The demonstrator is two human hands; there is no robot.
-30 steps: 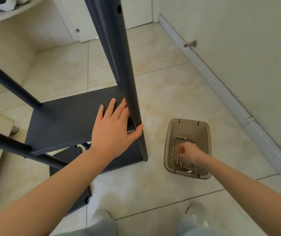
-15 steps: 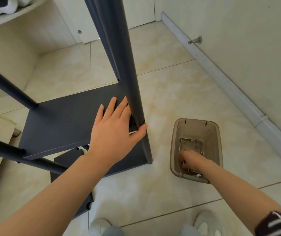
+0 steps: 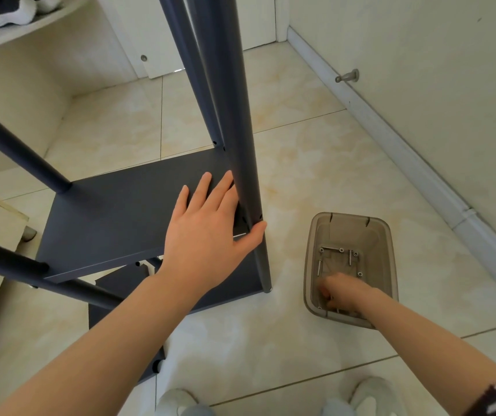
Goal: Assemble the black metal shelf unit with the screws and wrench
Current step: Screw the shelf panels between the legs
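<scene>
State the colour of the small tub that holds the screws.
The tub is a see-through smoky brown-grey; the head view, the only one, shows it clearly.

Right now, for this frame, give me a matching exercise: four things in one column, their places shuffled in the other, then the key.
Things:
1. left hand
2. right hand
3. screws
4. door stop

Places:
A. sticking out of the wall, low down
B. flat on the shelf panel, thumb against the upright post
C. lying loose on the floor of the bin
D. reaching down into the bin

Pairs: 1-B, 2-D, 3-C, 4-A.
</scene>
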